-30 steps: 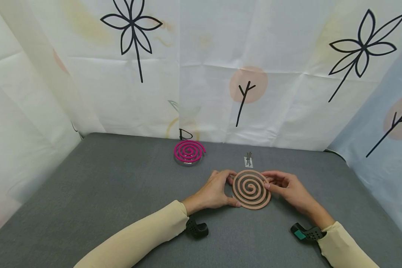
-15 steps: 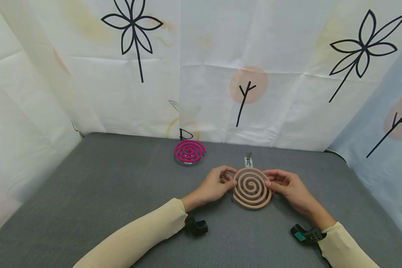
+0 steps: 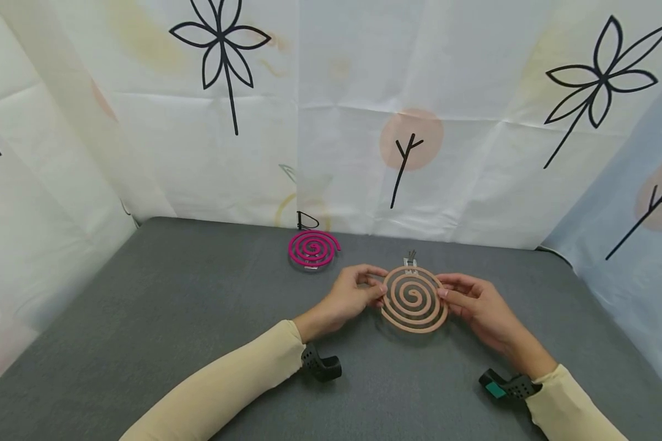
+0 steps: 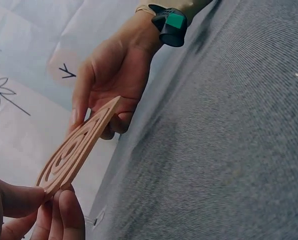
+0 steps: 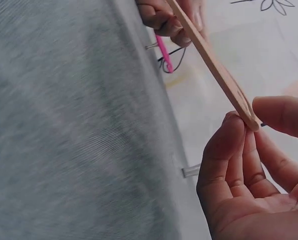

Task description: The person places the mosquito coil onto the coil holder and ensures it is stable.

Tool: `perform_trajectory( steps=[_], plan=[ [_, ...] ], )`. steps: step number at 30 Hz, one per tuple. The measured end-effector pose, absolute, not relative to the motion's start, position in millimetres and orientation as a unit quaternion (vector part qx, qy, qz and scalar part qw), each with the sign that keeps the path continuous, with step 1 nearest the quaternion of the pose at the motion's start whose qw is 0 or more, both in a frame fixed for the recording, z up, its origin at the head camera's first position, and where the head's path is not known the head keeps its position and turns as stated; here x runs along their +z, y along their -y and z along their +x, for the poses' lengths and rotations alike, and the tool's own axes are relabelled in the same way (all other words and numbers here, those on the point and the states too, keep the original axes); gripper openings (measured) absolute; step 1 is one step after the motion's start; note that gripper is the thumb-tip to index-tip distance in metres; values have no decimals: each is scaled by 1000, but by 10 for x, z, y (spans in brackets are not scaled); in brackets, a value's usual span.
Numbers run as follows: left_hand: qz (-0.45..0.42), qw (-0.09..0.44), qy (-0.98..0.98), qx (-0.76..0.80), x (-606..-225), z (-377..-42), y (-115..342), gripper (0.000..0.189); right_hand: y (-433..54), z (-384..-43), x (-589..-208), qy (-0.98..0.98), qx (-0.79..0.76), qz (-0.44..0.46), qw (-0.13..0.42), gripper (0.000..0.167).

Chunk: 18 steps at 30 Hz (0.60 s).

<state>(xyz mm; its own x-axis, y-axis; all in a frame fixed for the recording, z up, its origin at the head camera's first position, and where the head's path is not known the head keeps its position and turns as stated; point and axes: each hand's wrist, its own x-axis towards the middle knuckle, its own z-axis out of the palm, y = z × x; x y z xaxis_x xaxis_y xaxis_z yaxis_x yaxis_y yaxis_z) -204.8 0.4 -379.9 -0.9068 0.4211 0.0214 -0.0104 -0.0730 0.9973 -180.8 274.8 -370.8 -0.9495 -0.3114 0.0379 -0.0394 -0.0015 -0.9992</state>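
Observation:
A tan mosquito coil (image 3: pixel 414 299) is held off the table between both hands in the head view. My left hand (image 3: pixel 346 295) pinches its left edge between thumb and fingers. On the opposite edge, my right hand (image 3: pixel 481 307) grips it, thumb on top and fingers underneath. Edge-on, the same coil (image 4: pixel 86 142) shows as a thin flat disc in the left wrist view. Just behind it lies a small metal coil stand (image 3: pixel 410 262), partly covered by the coil's far rim. In the right wrist view, fingers curl under the coil (image 5: pixel 216 70).
At the back of the grey table (image 3: pixel 198 294) a magenta mosquito coil (image 3: pixel 313 248) sits raised over a metal stand, left of the hands. A patterned white cloth (image 3: pixel 342 153) hangs behind the table's far edge. Dark wrist cameras (image 3: pixel 322 366) sit below both hands.
The left hand has shifted from a wide grasp to a pinch on the coil's left edge. Both hands have raised the tan coil and moved it slightly toward the small stand.

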Motion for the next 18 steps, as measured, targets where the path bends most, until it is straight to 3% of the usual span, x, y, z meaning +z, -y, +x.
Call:
perform_trajectory(
  steps=[18],
  plan=[
    [144,107,-617,766,-3513,-2176,204,33,-2495,-2118,-3267,-705,-694,-129,70,27]
  ],
)
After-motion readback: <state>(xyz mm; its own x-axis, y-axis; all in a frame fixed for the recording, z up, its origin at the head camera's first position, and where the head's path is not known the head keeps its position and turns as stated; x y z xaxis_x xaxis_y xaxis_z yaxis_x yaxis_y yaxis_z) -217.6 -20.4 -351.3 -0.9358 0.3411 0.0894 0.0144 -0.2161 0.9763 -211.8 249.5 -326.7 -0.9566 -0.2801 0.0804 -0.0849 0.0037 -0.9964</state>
